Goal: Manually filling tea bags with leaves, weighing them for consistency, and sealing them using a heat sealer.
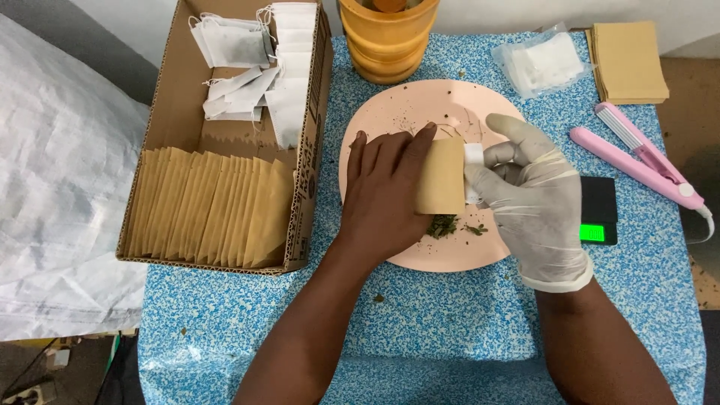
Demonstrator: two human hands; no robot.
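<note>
My bare left hand [384,187] holds a small tan paper envelope [441,176] upright over a pink plate [390,112]. My right hand [532,191], in a white glove, grips a small white tea bag [473,161] at the envelope's right edge; part of the bag is hidden inside the envelope. A little heap of dried green leaves [446,225] lies on the plate just below the envelope.
A cardboard box [176,97] at the left holds a row of tan envelopes and several white tea bags. A wooden mortar [386,41] stands behind the plate. At the right are a clear bag of white pieces [541,64], stacked tan envelopes [628,64], a pink sealer [637,161] and a black scale [600,214].
</note>
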